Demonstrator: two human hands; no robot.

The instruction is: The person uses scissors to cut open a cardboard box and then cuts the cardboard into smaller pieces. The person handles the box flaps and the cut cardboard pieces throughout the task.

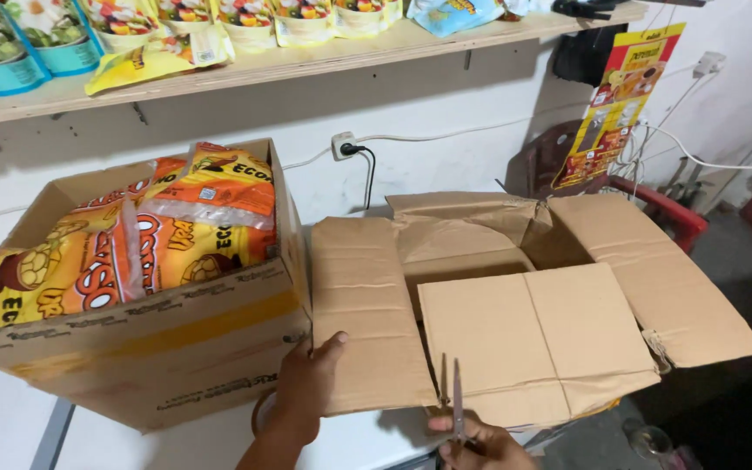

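**Scissors in right hand, left hand at the box corner**

We see two cardboard boxes on a white counter point(176, 444) against a white wall.

Left hand point(306, 383): we have it at the near edge of the counter, fingers up against the near right corner of the full box point(176, 348), thumb out toward the left flap of the open box point(367, 313). It touches cardboard, not closed around anything.

Right hand point(472, 439): at the bottom edge of the view, closed around the handles of a pair of scissors point(456, 392). Blades point up, slightly parted, tips in front of the near flap of the open box. We cannot tell whether the blades touch the flap.

Full box: left side of the counter, tilted, top open, packed with orange and yellow snack bags point(150, 244).

Open box: right side, just beside the full box, all four flaps folded out, overhanging the counter's right end. Its inside is hidden from us.

Around it: a wooden shelf point(306, 61) above with more bagged goods, a wall socket point(344, 144) with a black plug, a yellow poster point(620, 104) on the right, a red chair point(668, 213) behind the open box.
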